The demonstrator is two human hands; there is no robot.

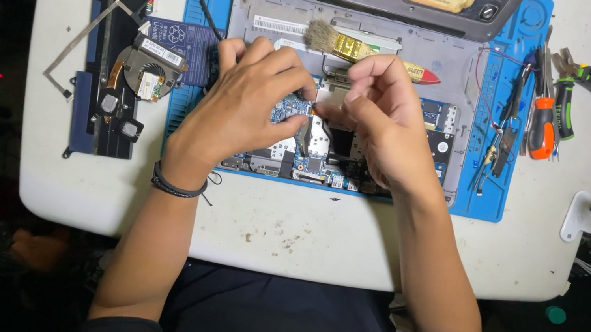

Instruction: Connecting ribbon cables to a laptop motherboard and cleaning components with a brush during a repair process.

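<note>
Hands meet over the opened laptop chassis (441,62) at mat centre. I see my left hand (247,98) curled, fingertips pinched on a small blue circuit board (287,109), which sits at its 3 o'clock, just above the motherboard (312,165). My right hand (376,115) is closed too, thumb and forefinger pinching at the board's right edge, at its 9 o'clock; what it grips is too small to tell. Board's long axis runs roughly left-right between both hands, left hand nearer. Brush (366,51) lies at 12 o'clock, cooling fan (147,73) at 9, screwdriver (542,123) at 3.
</note>
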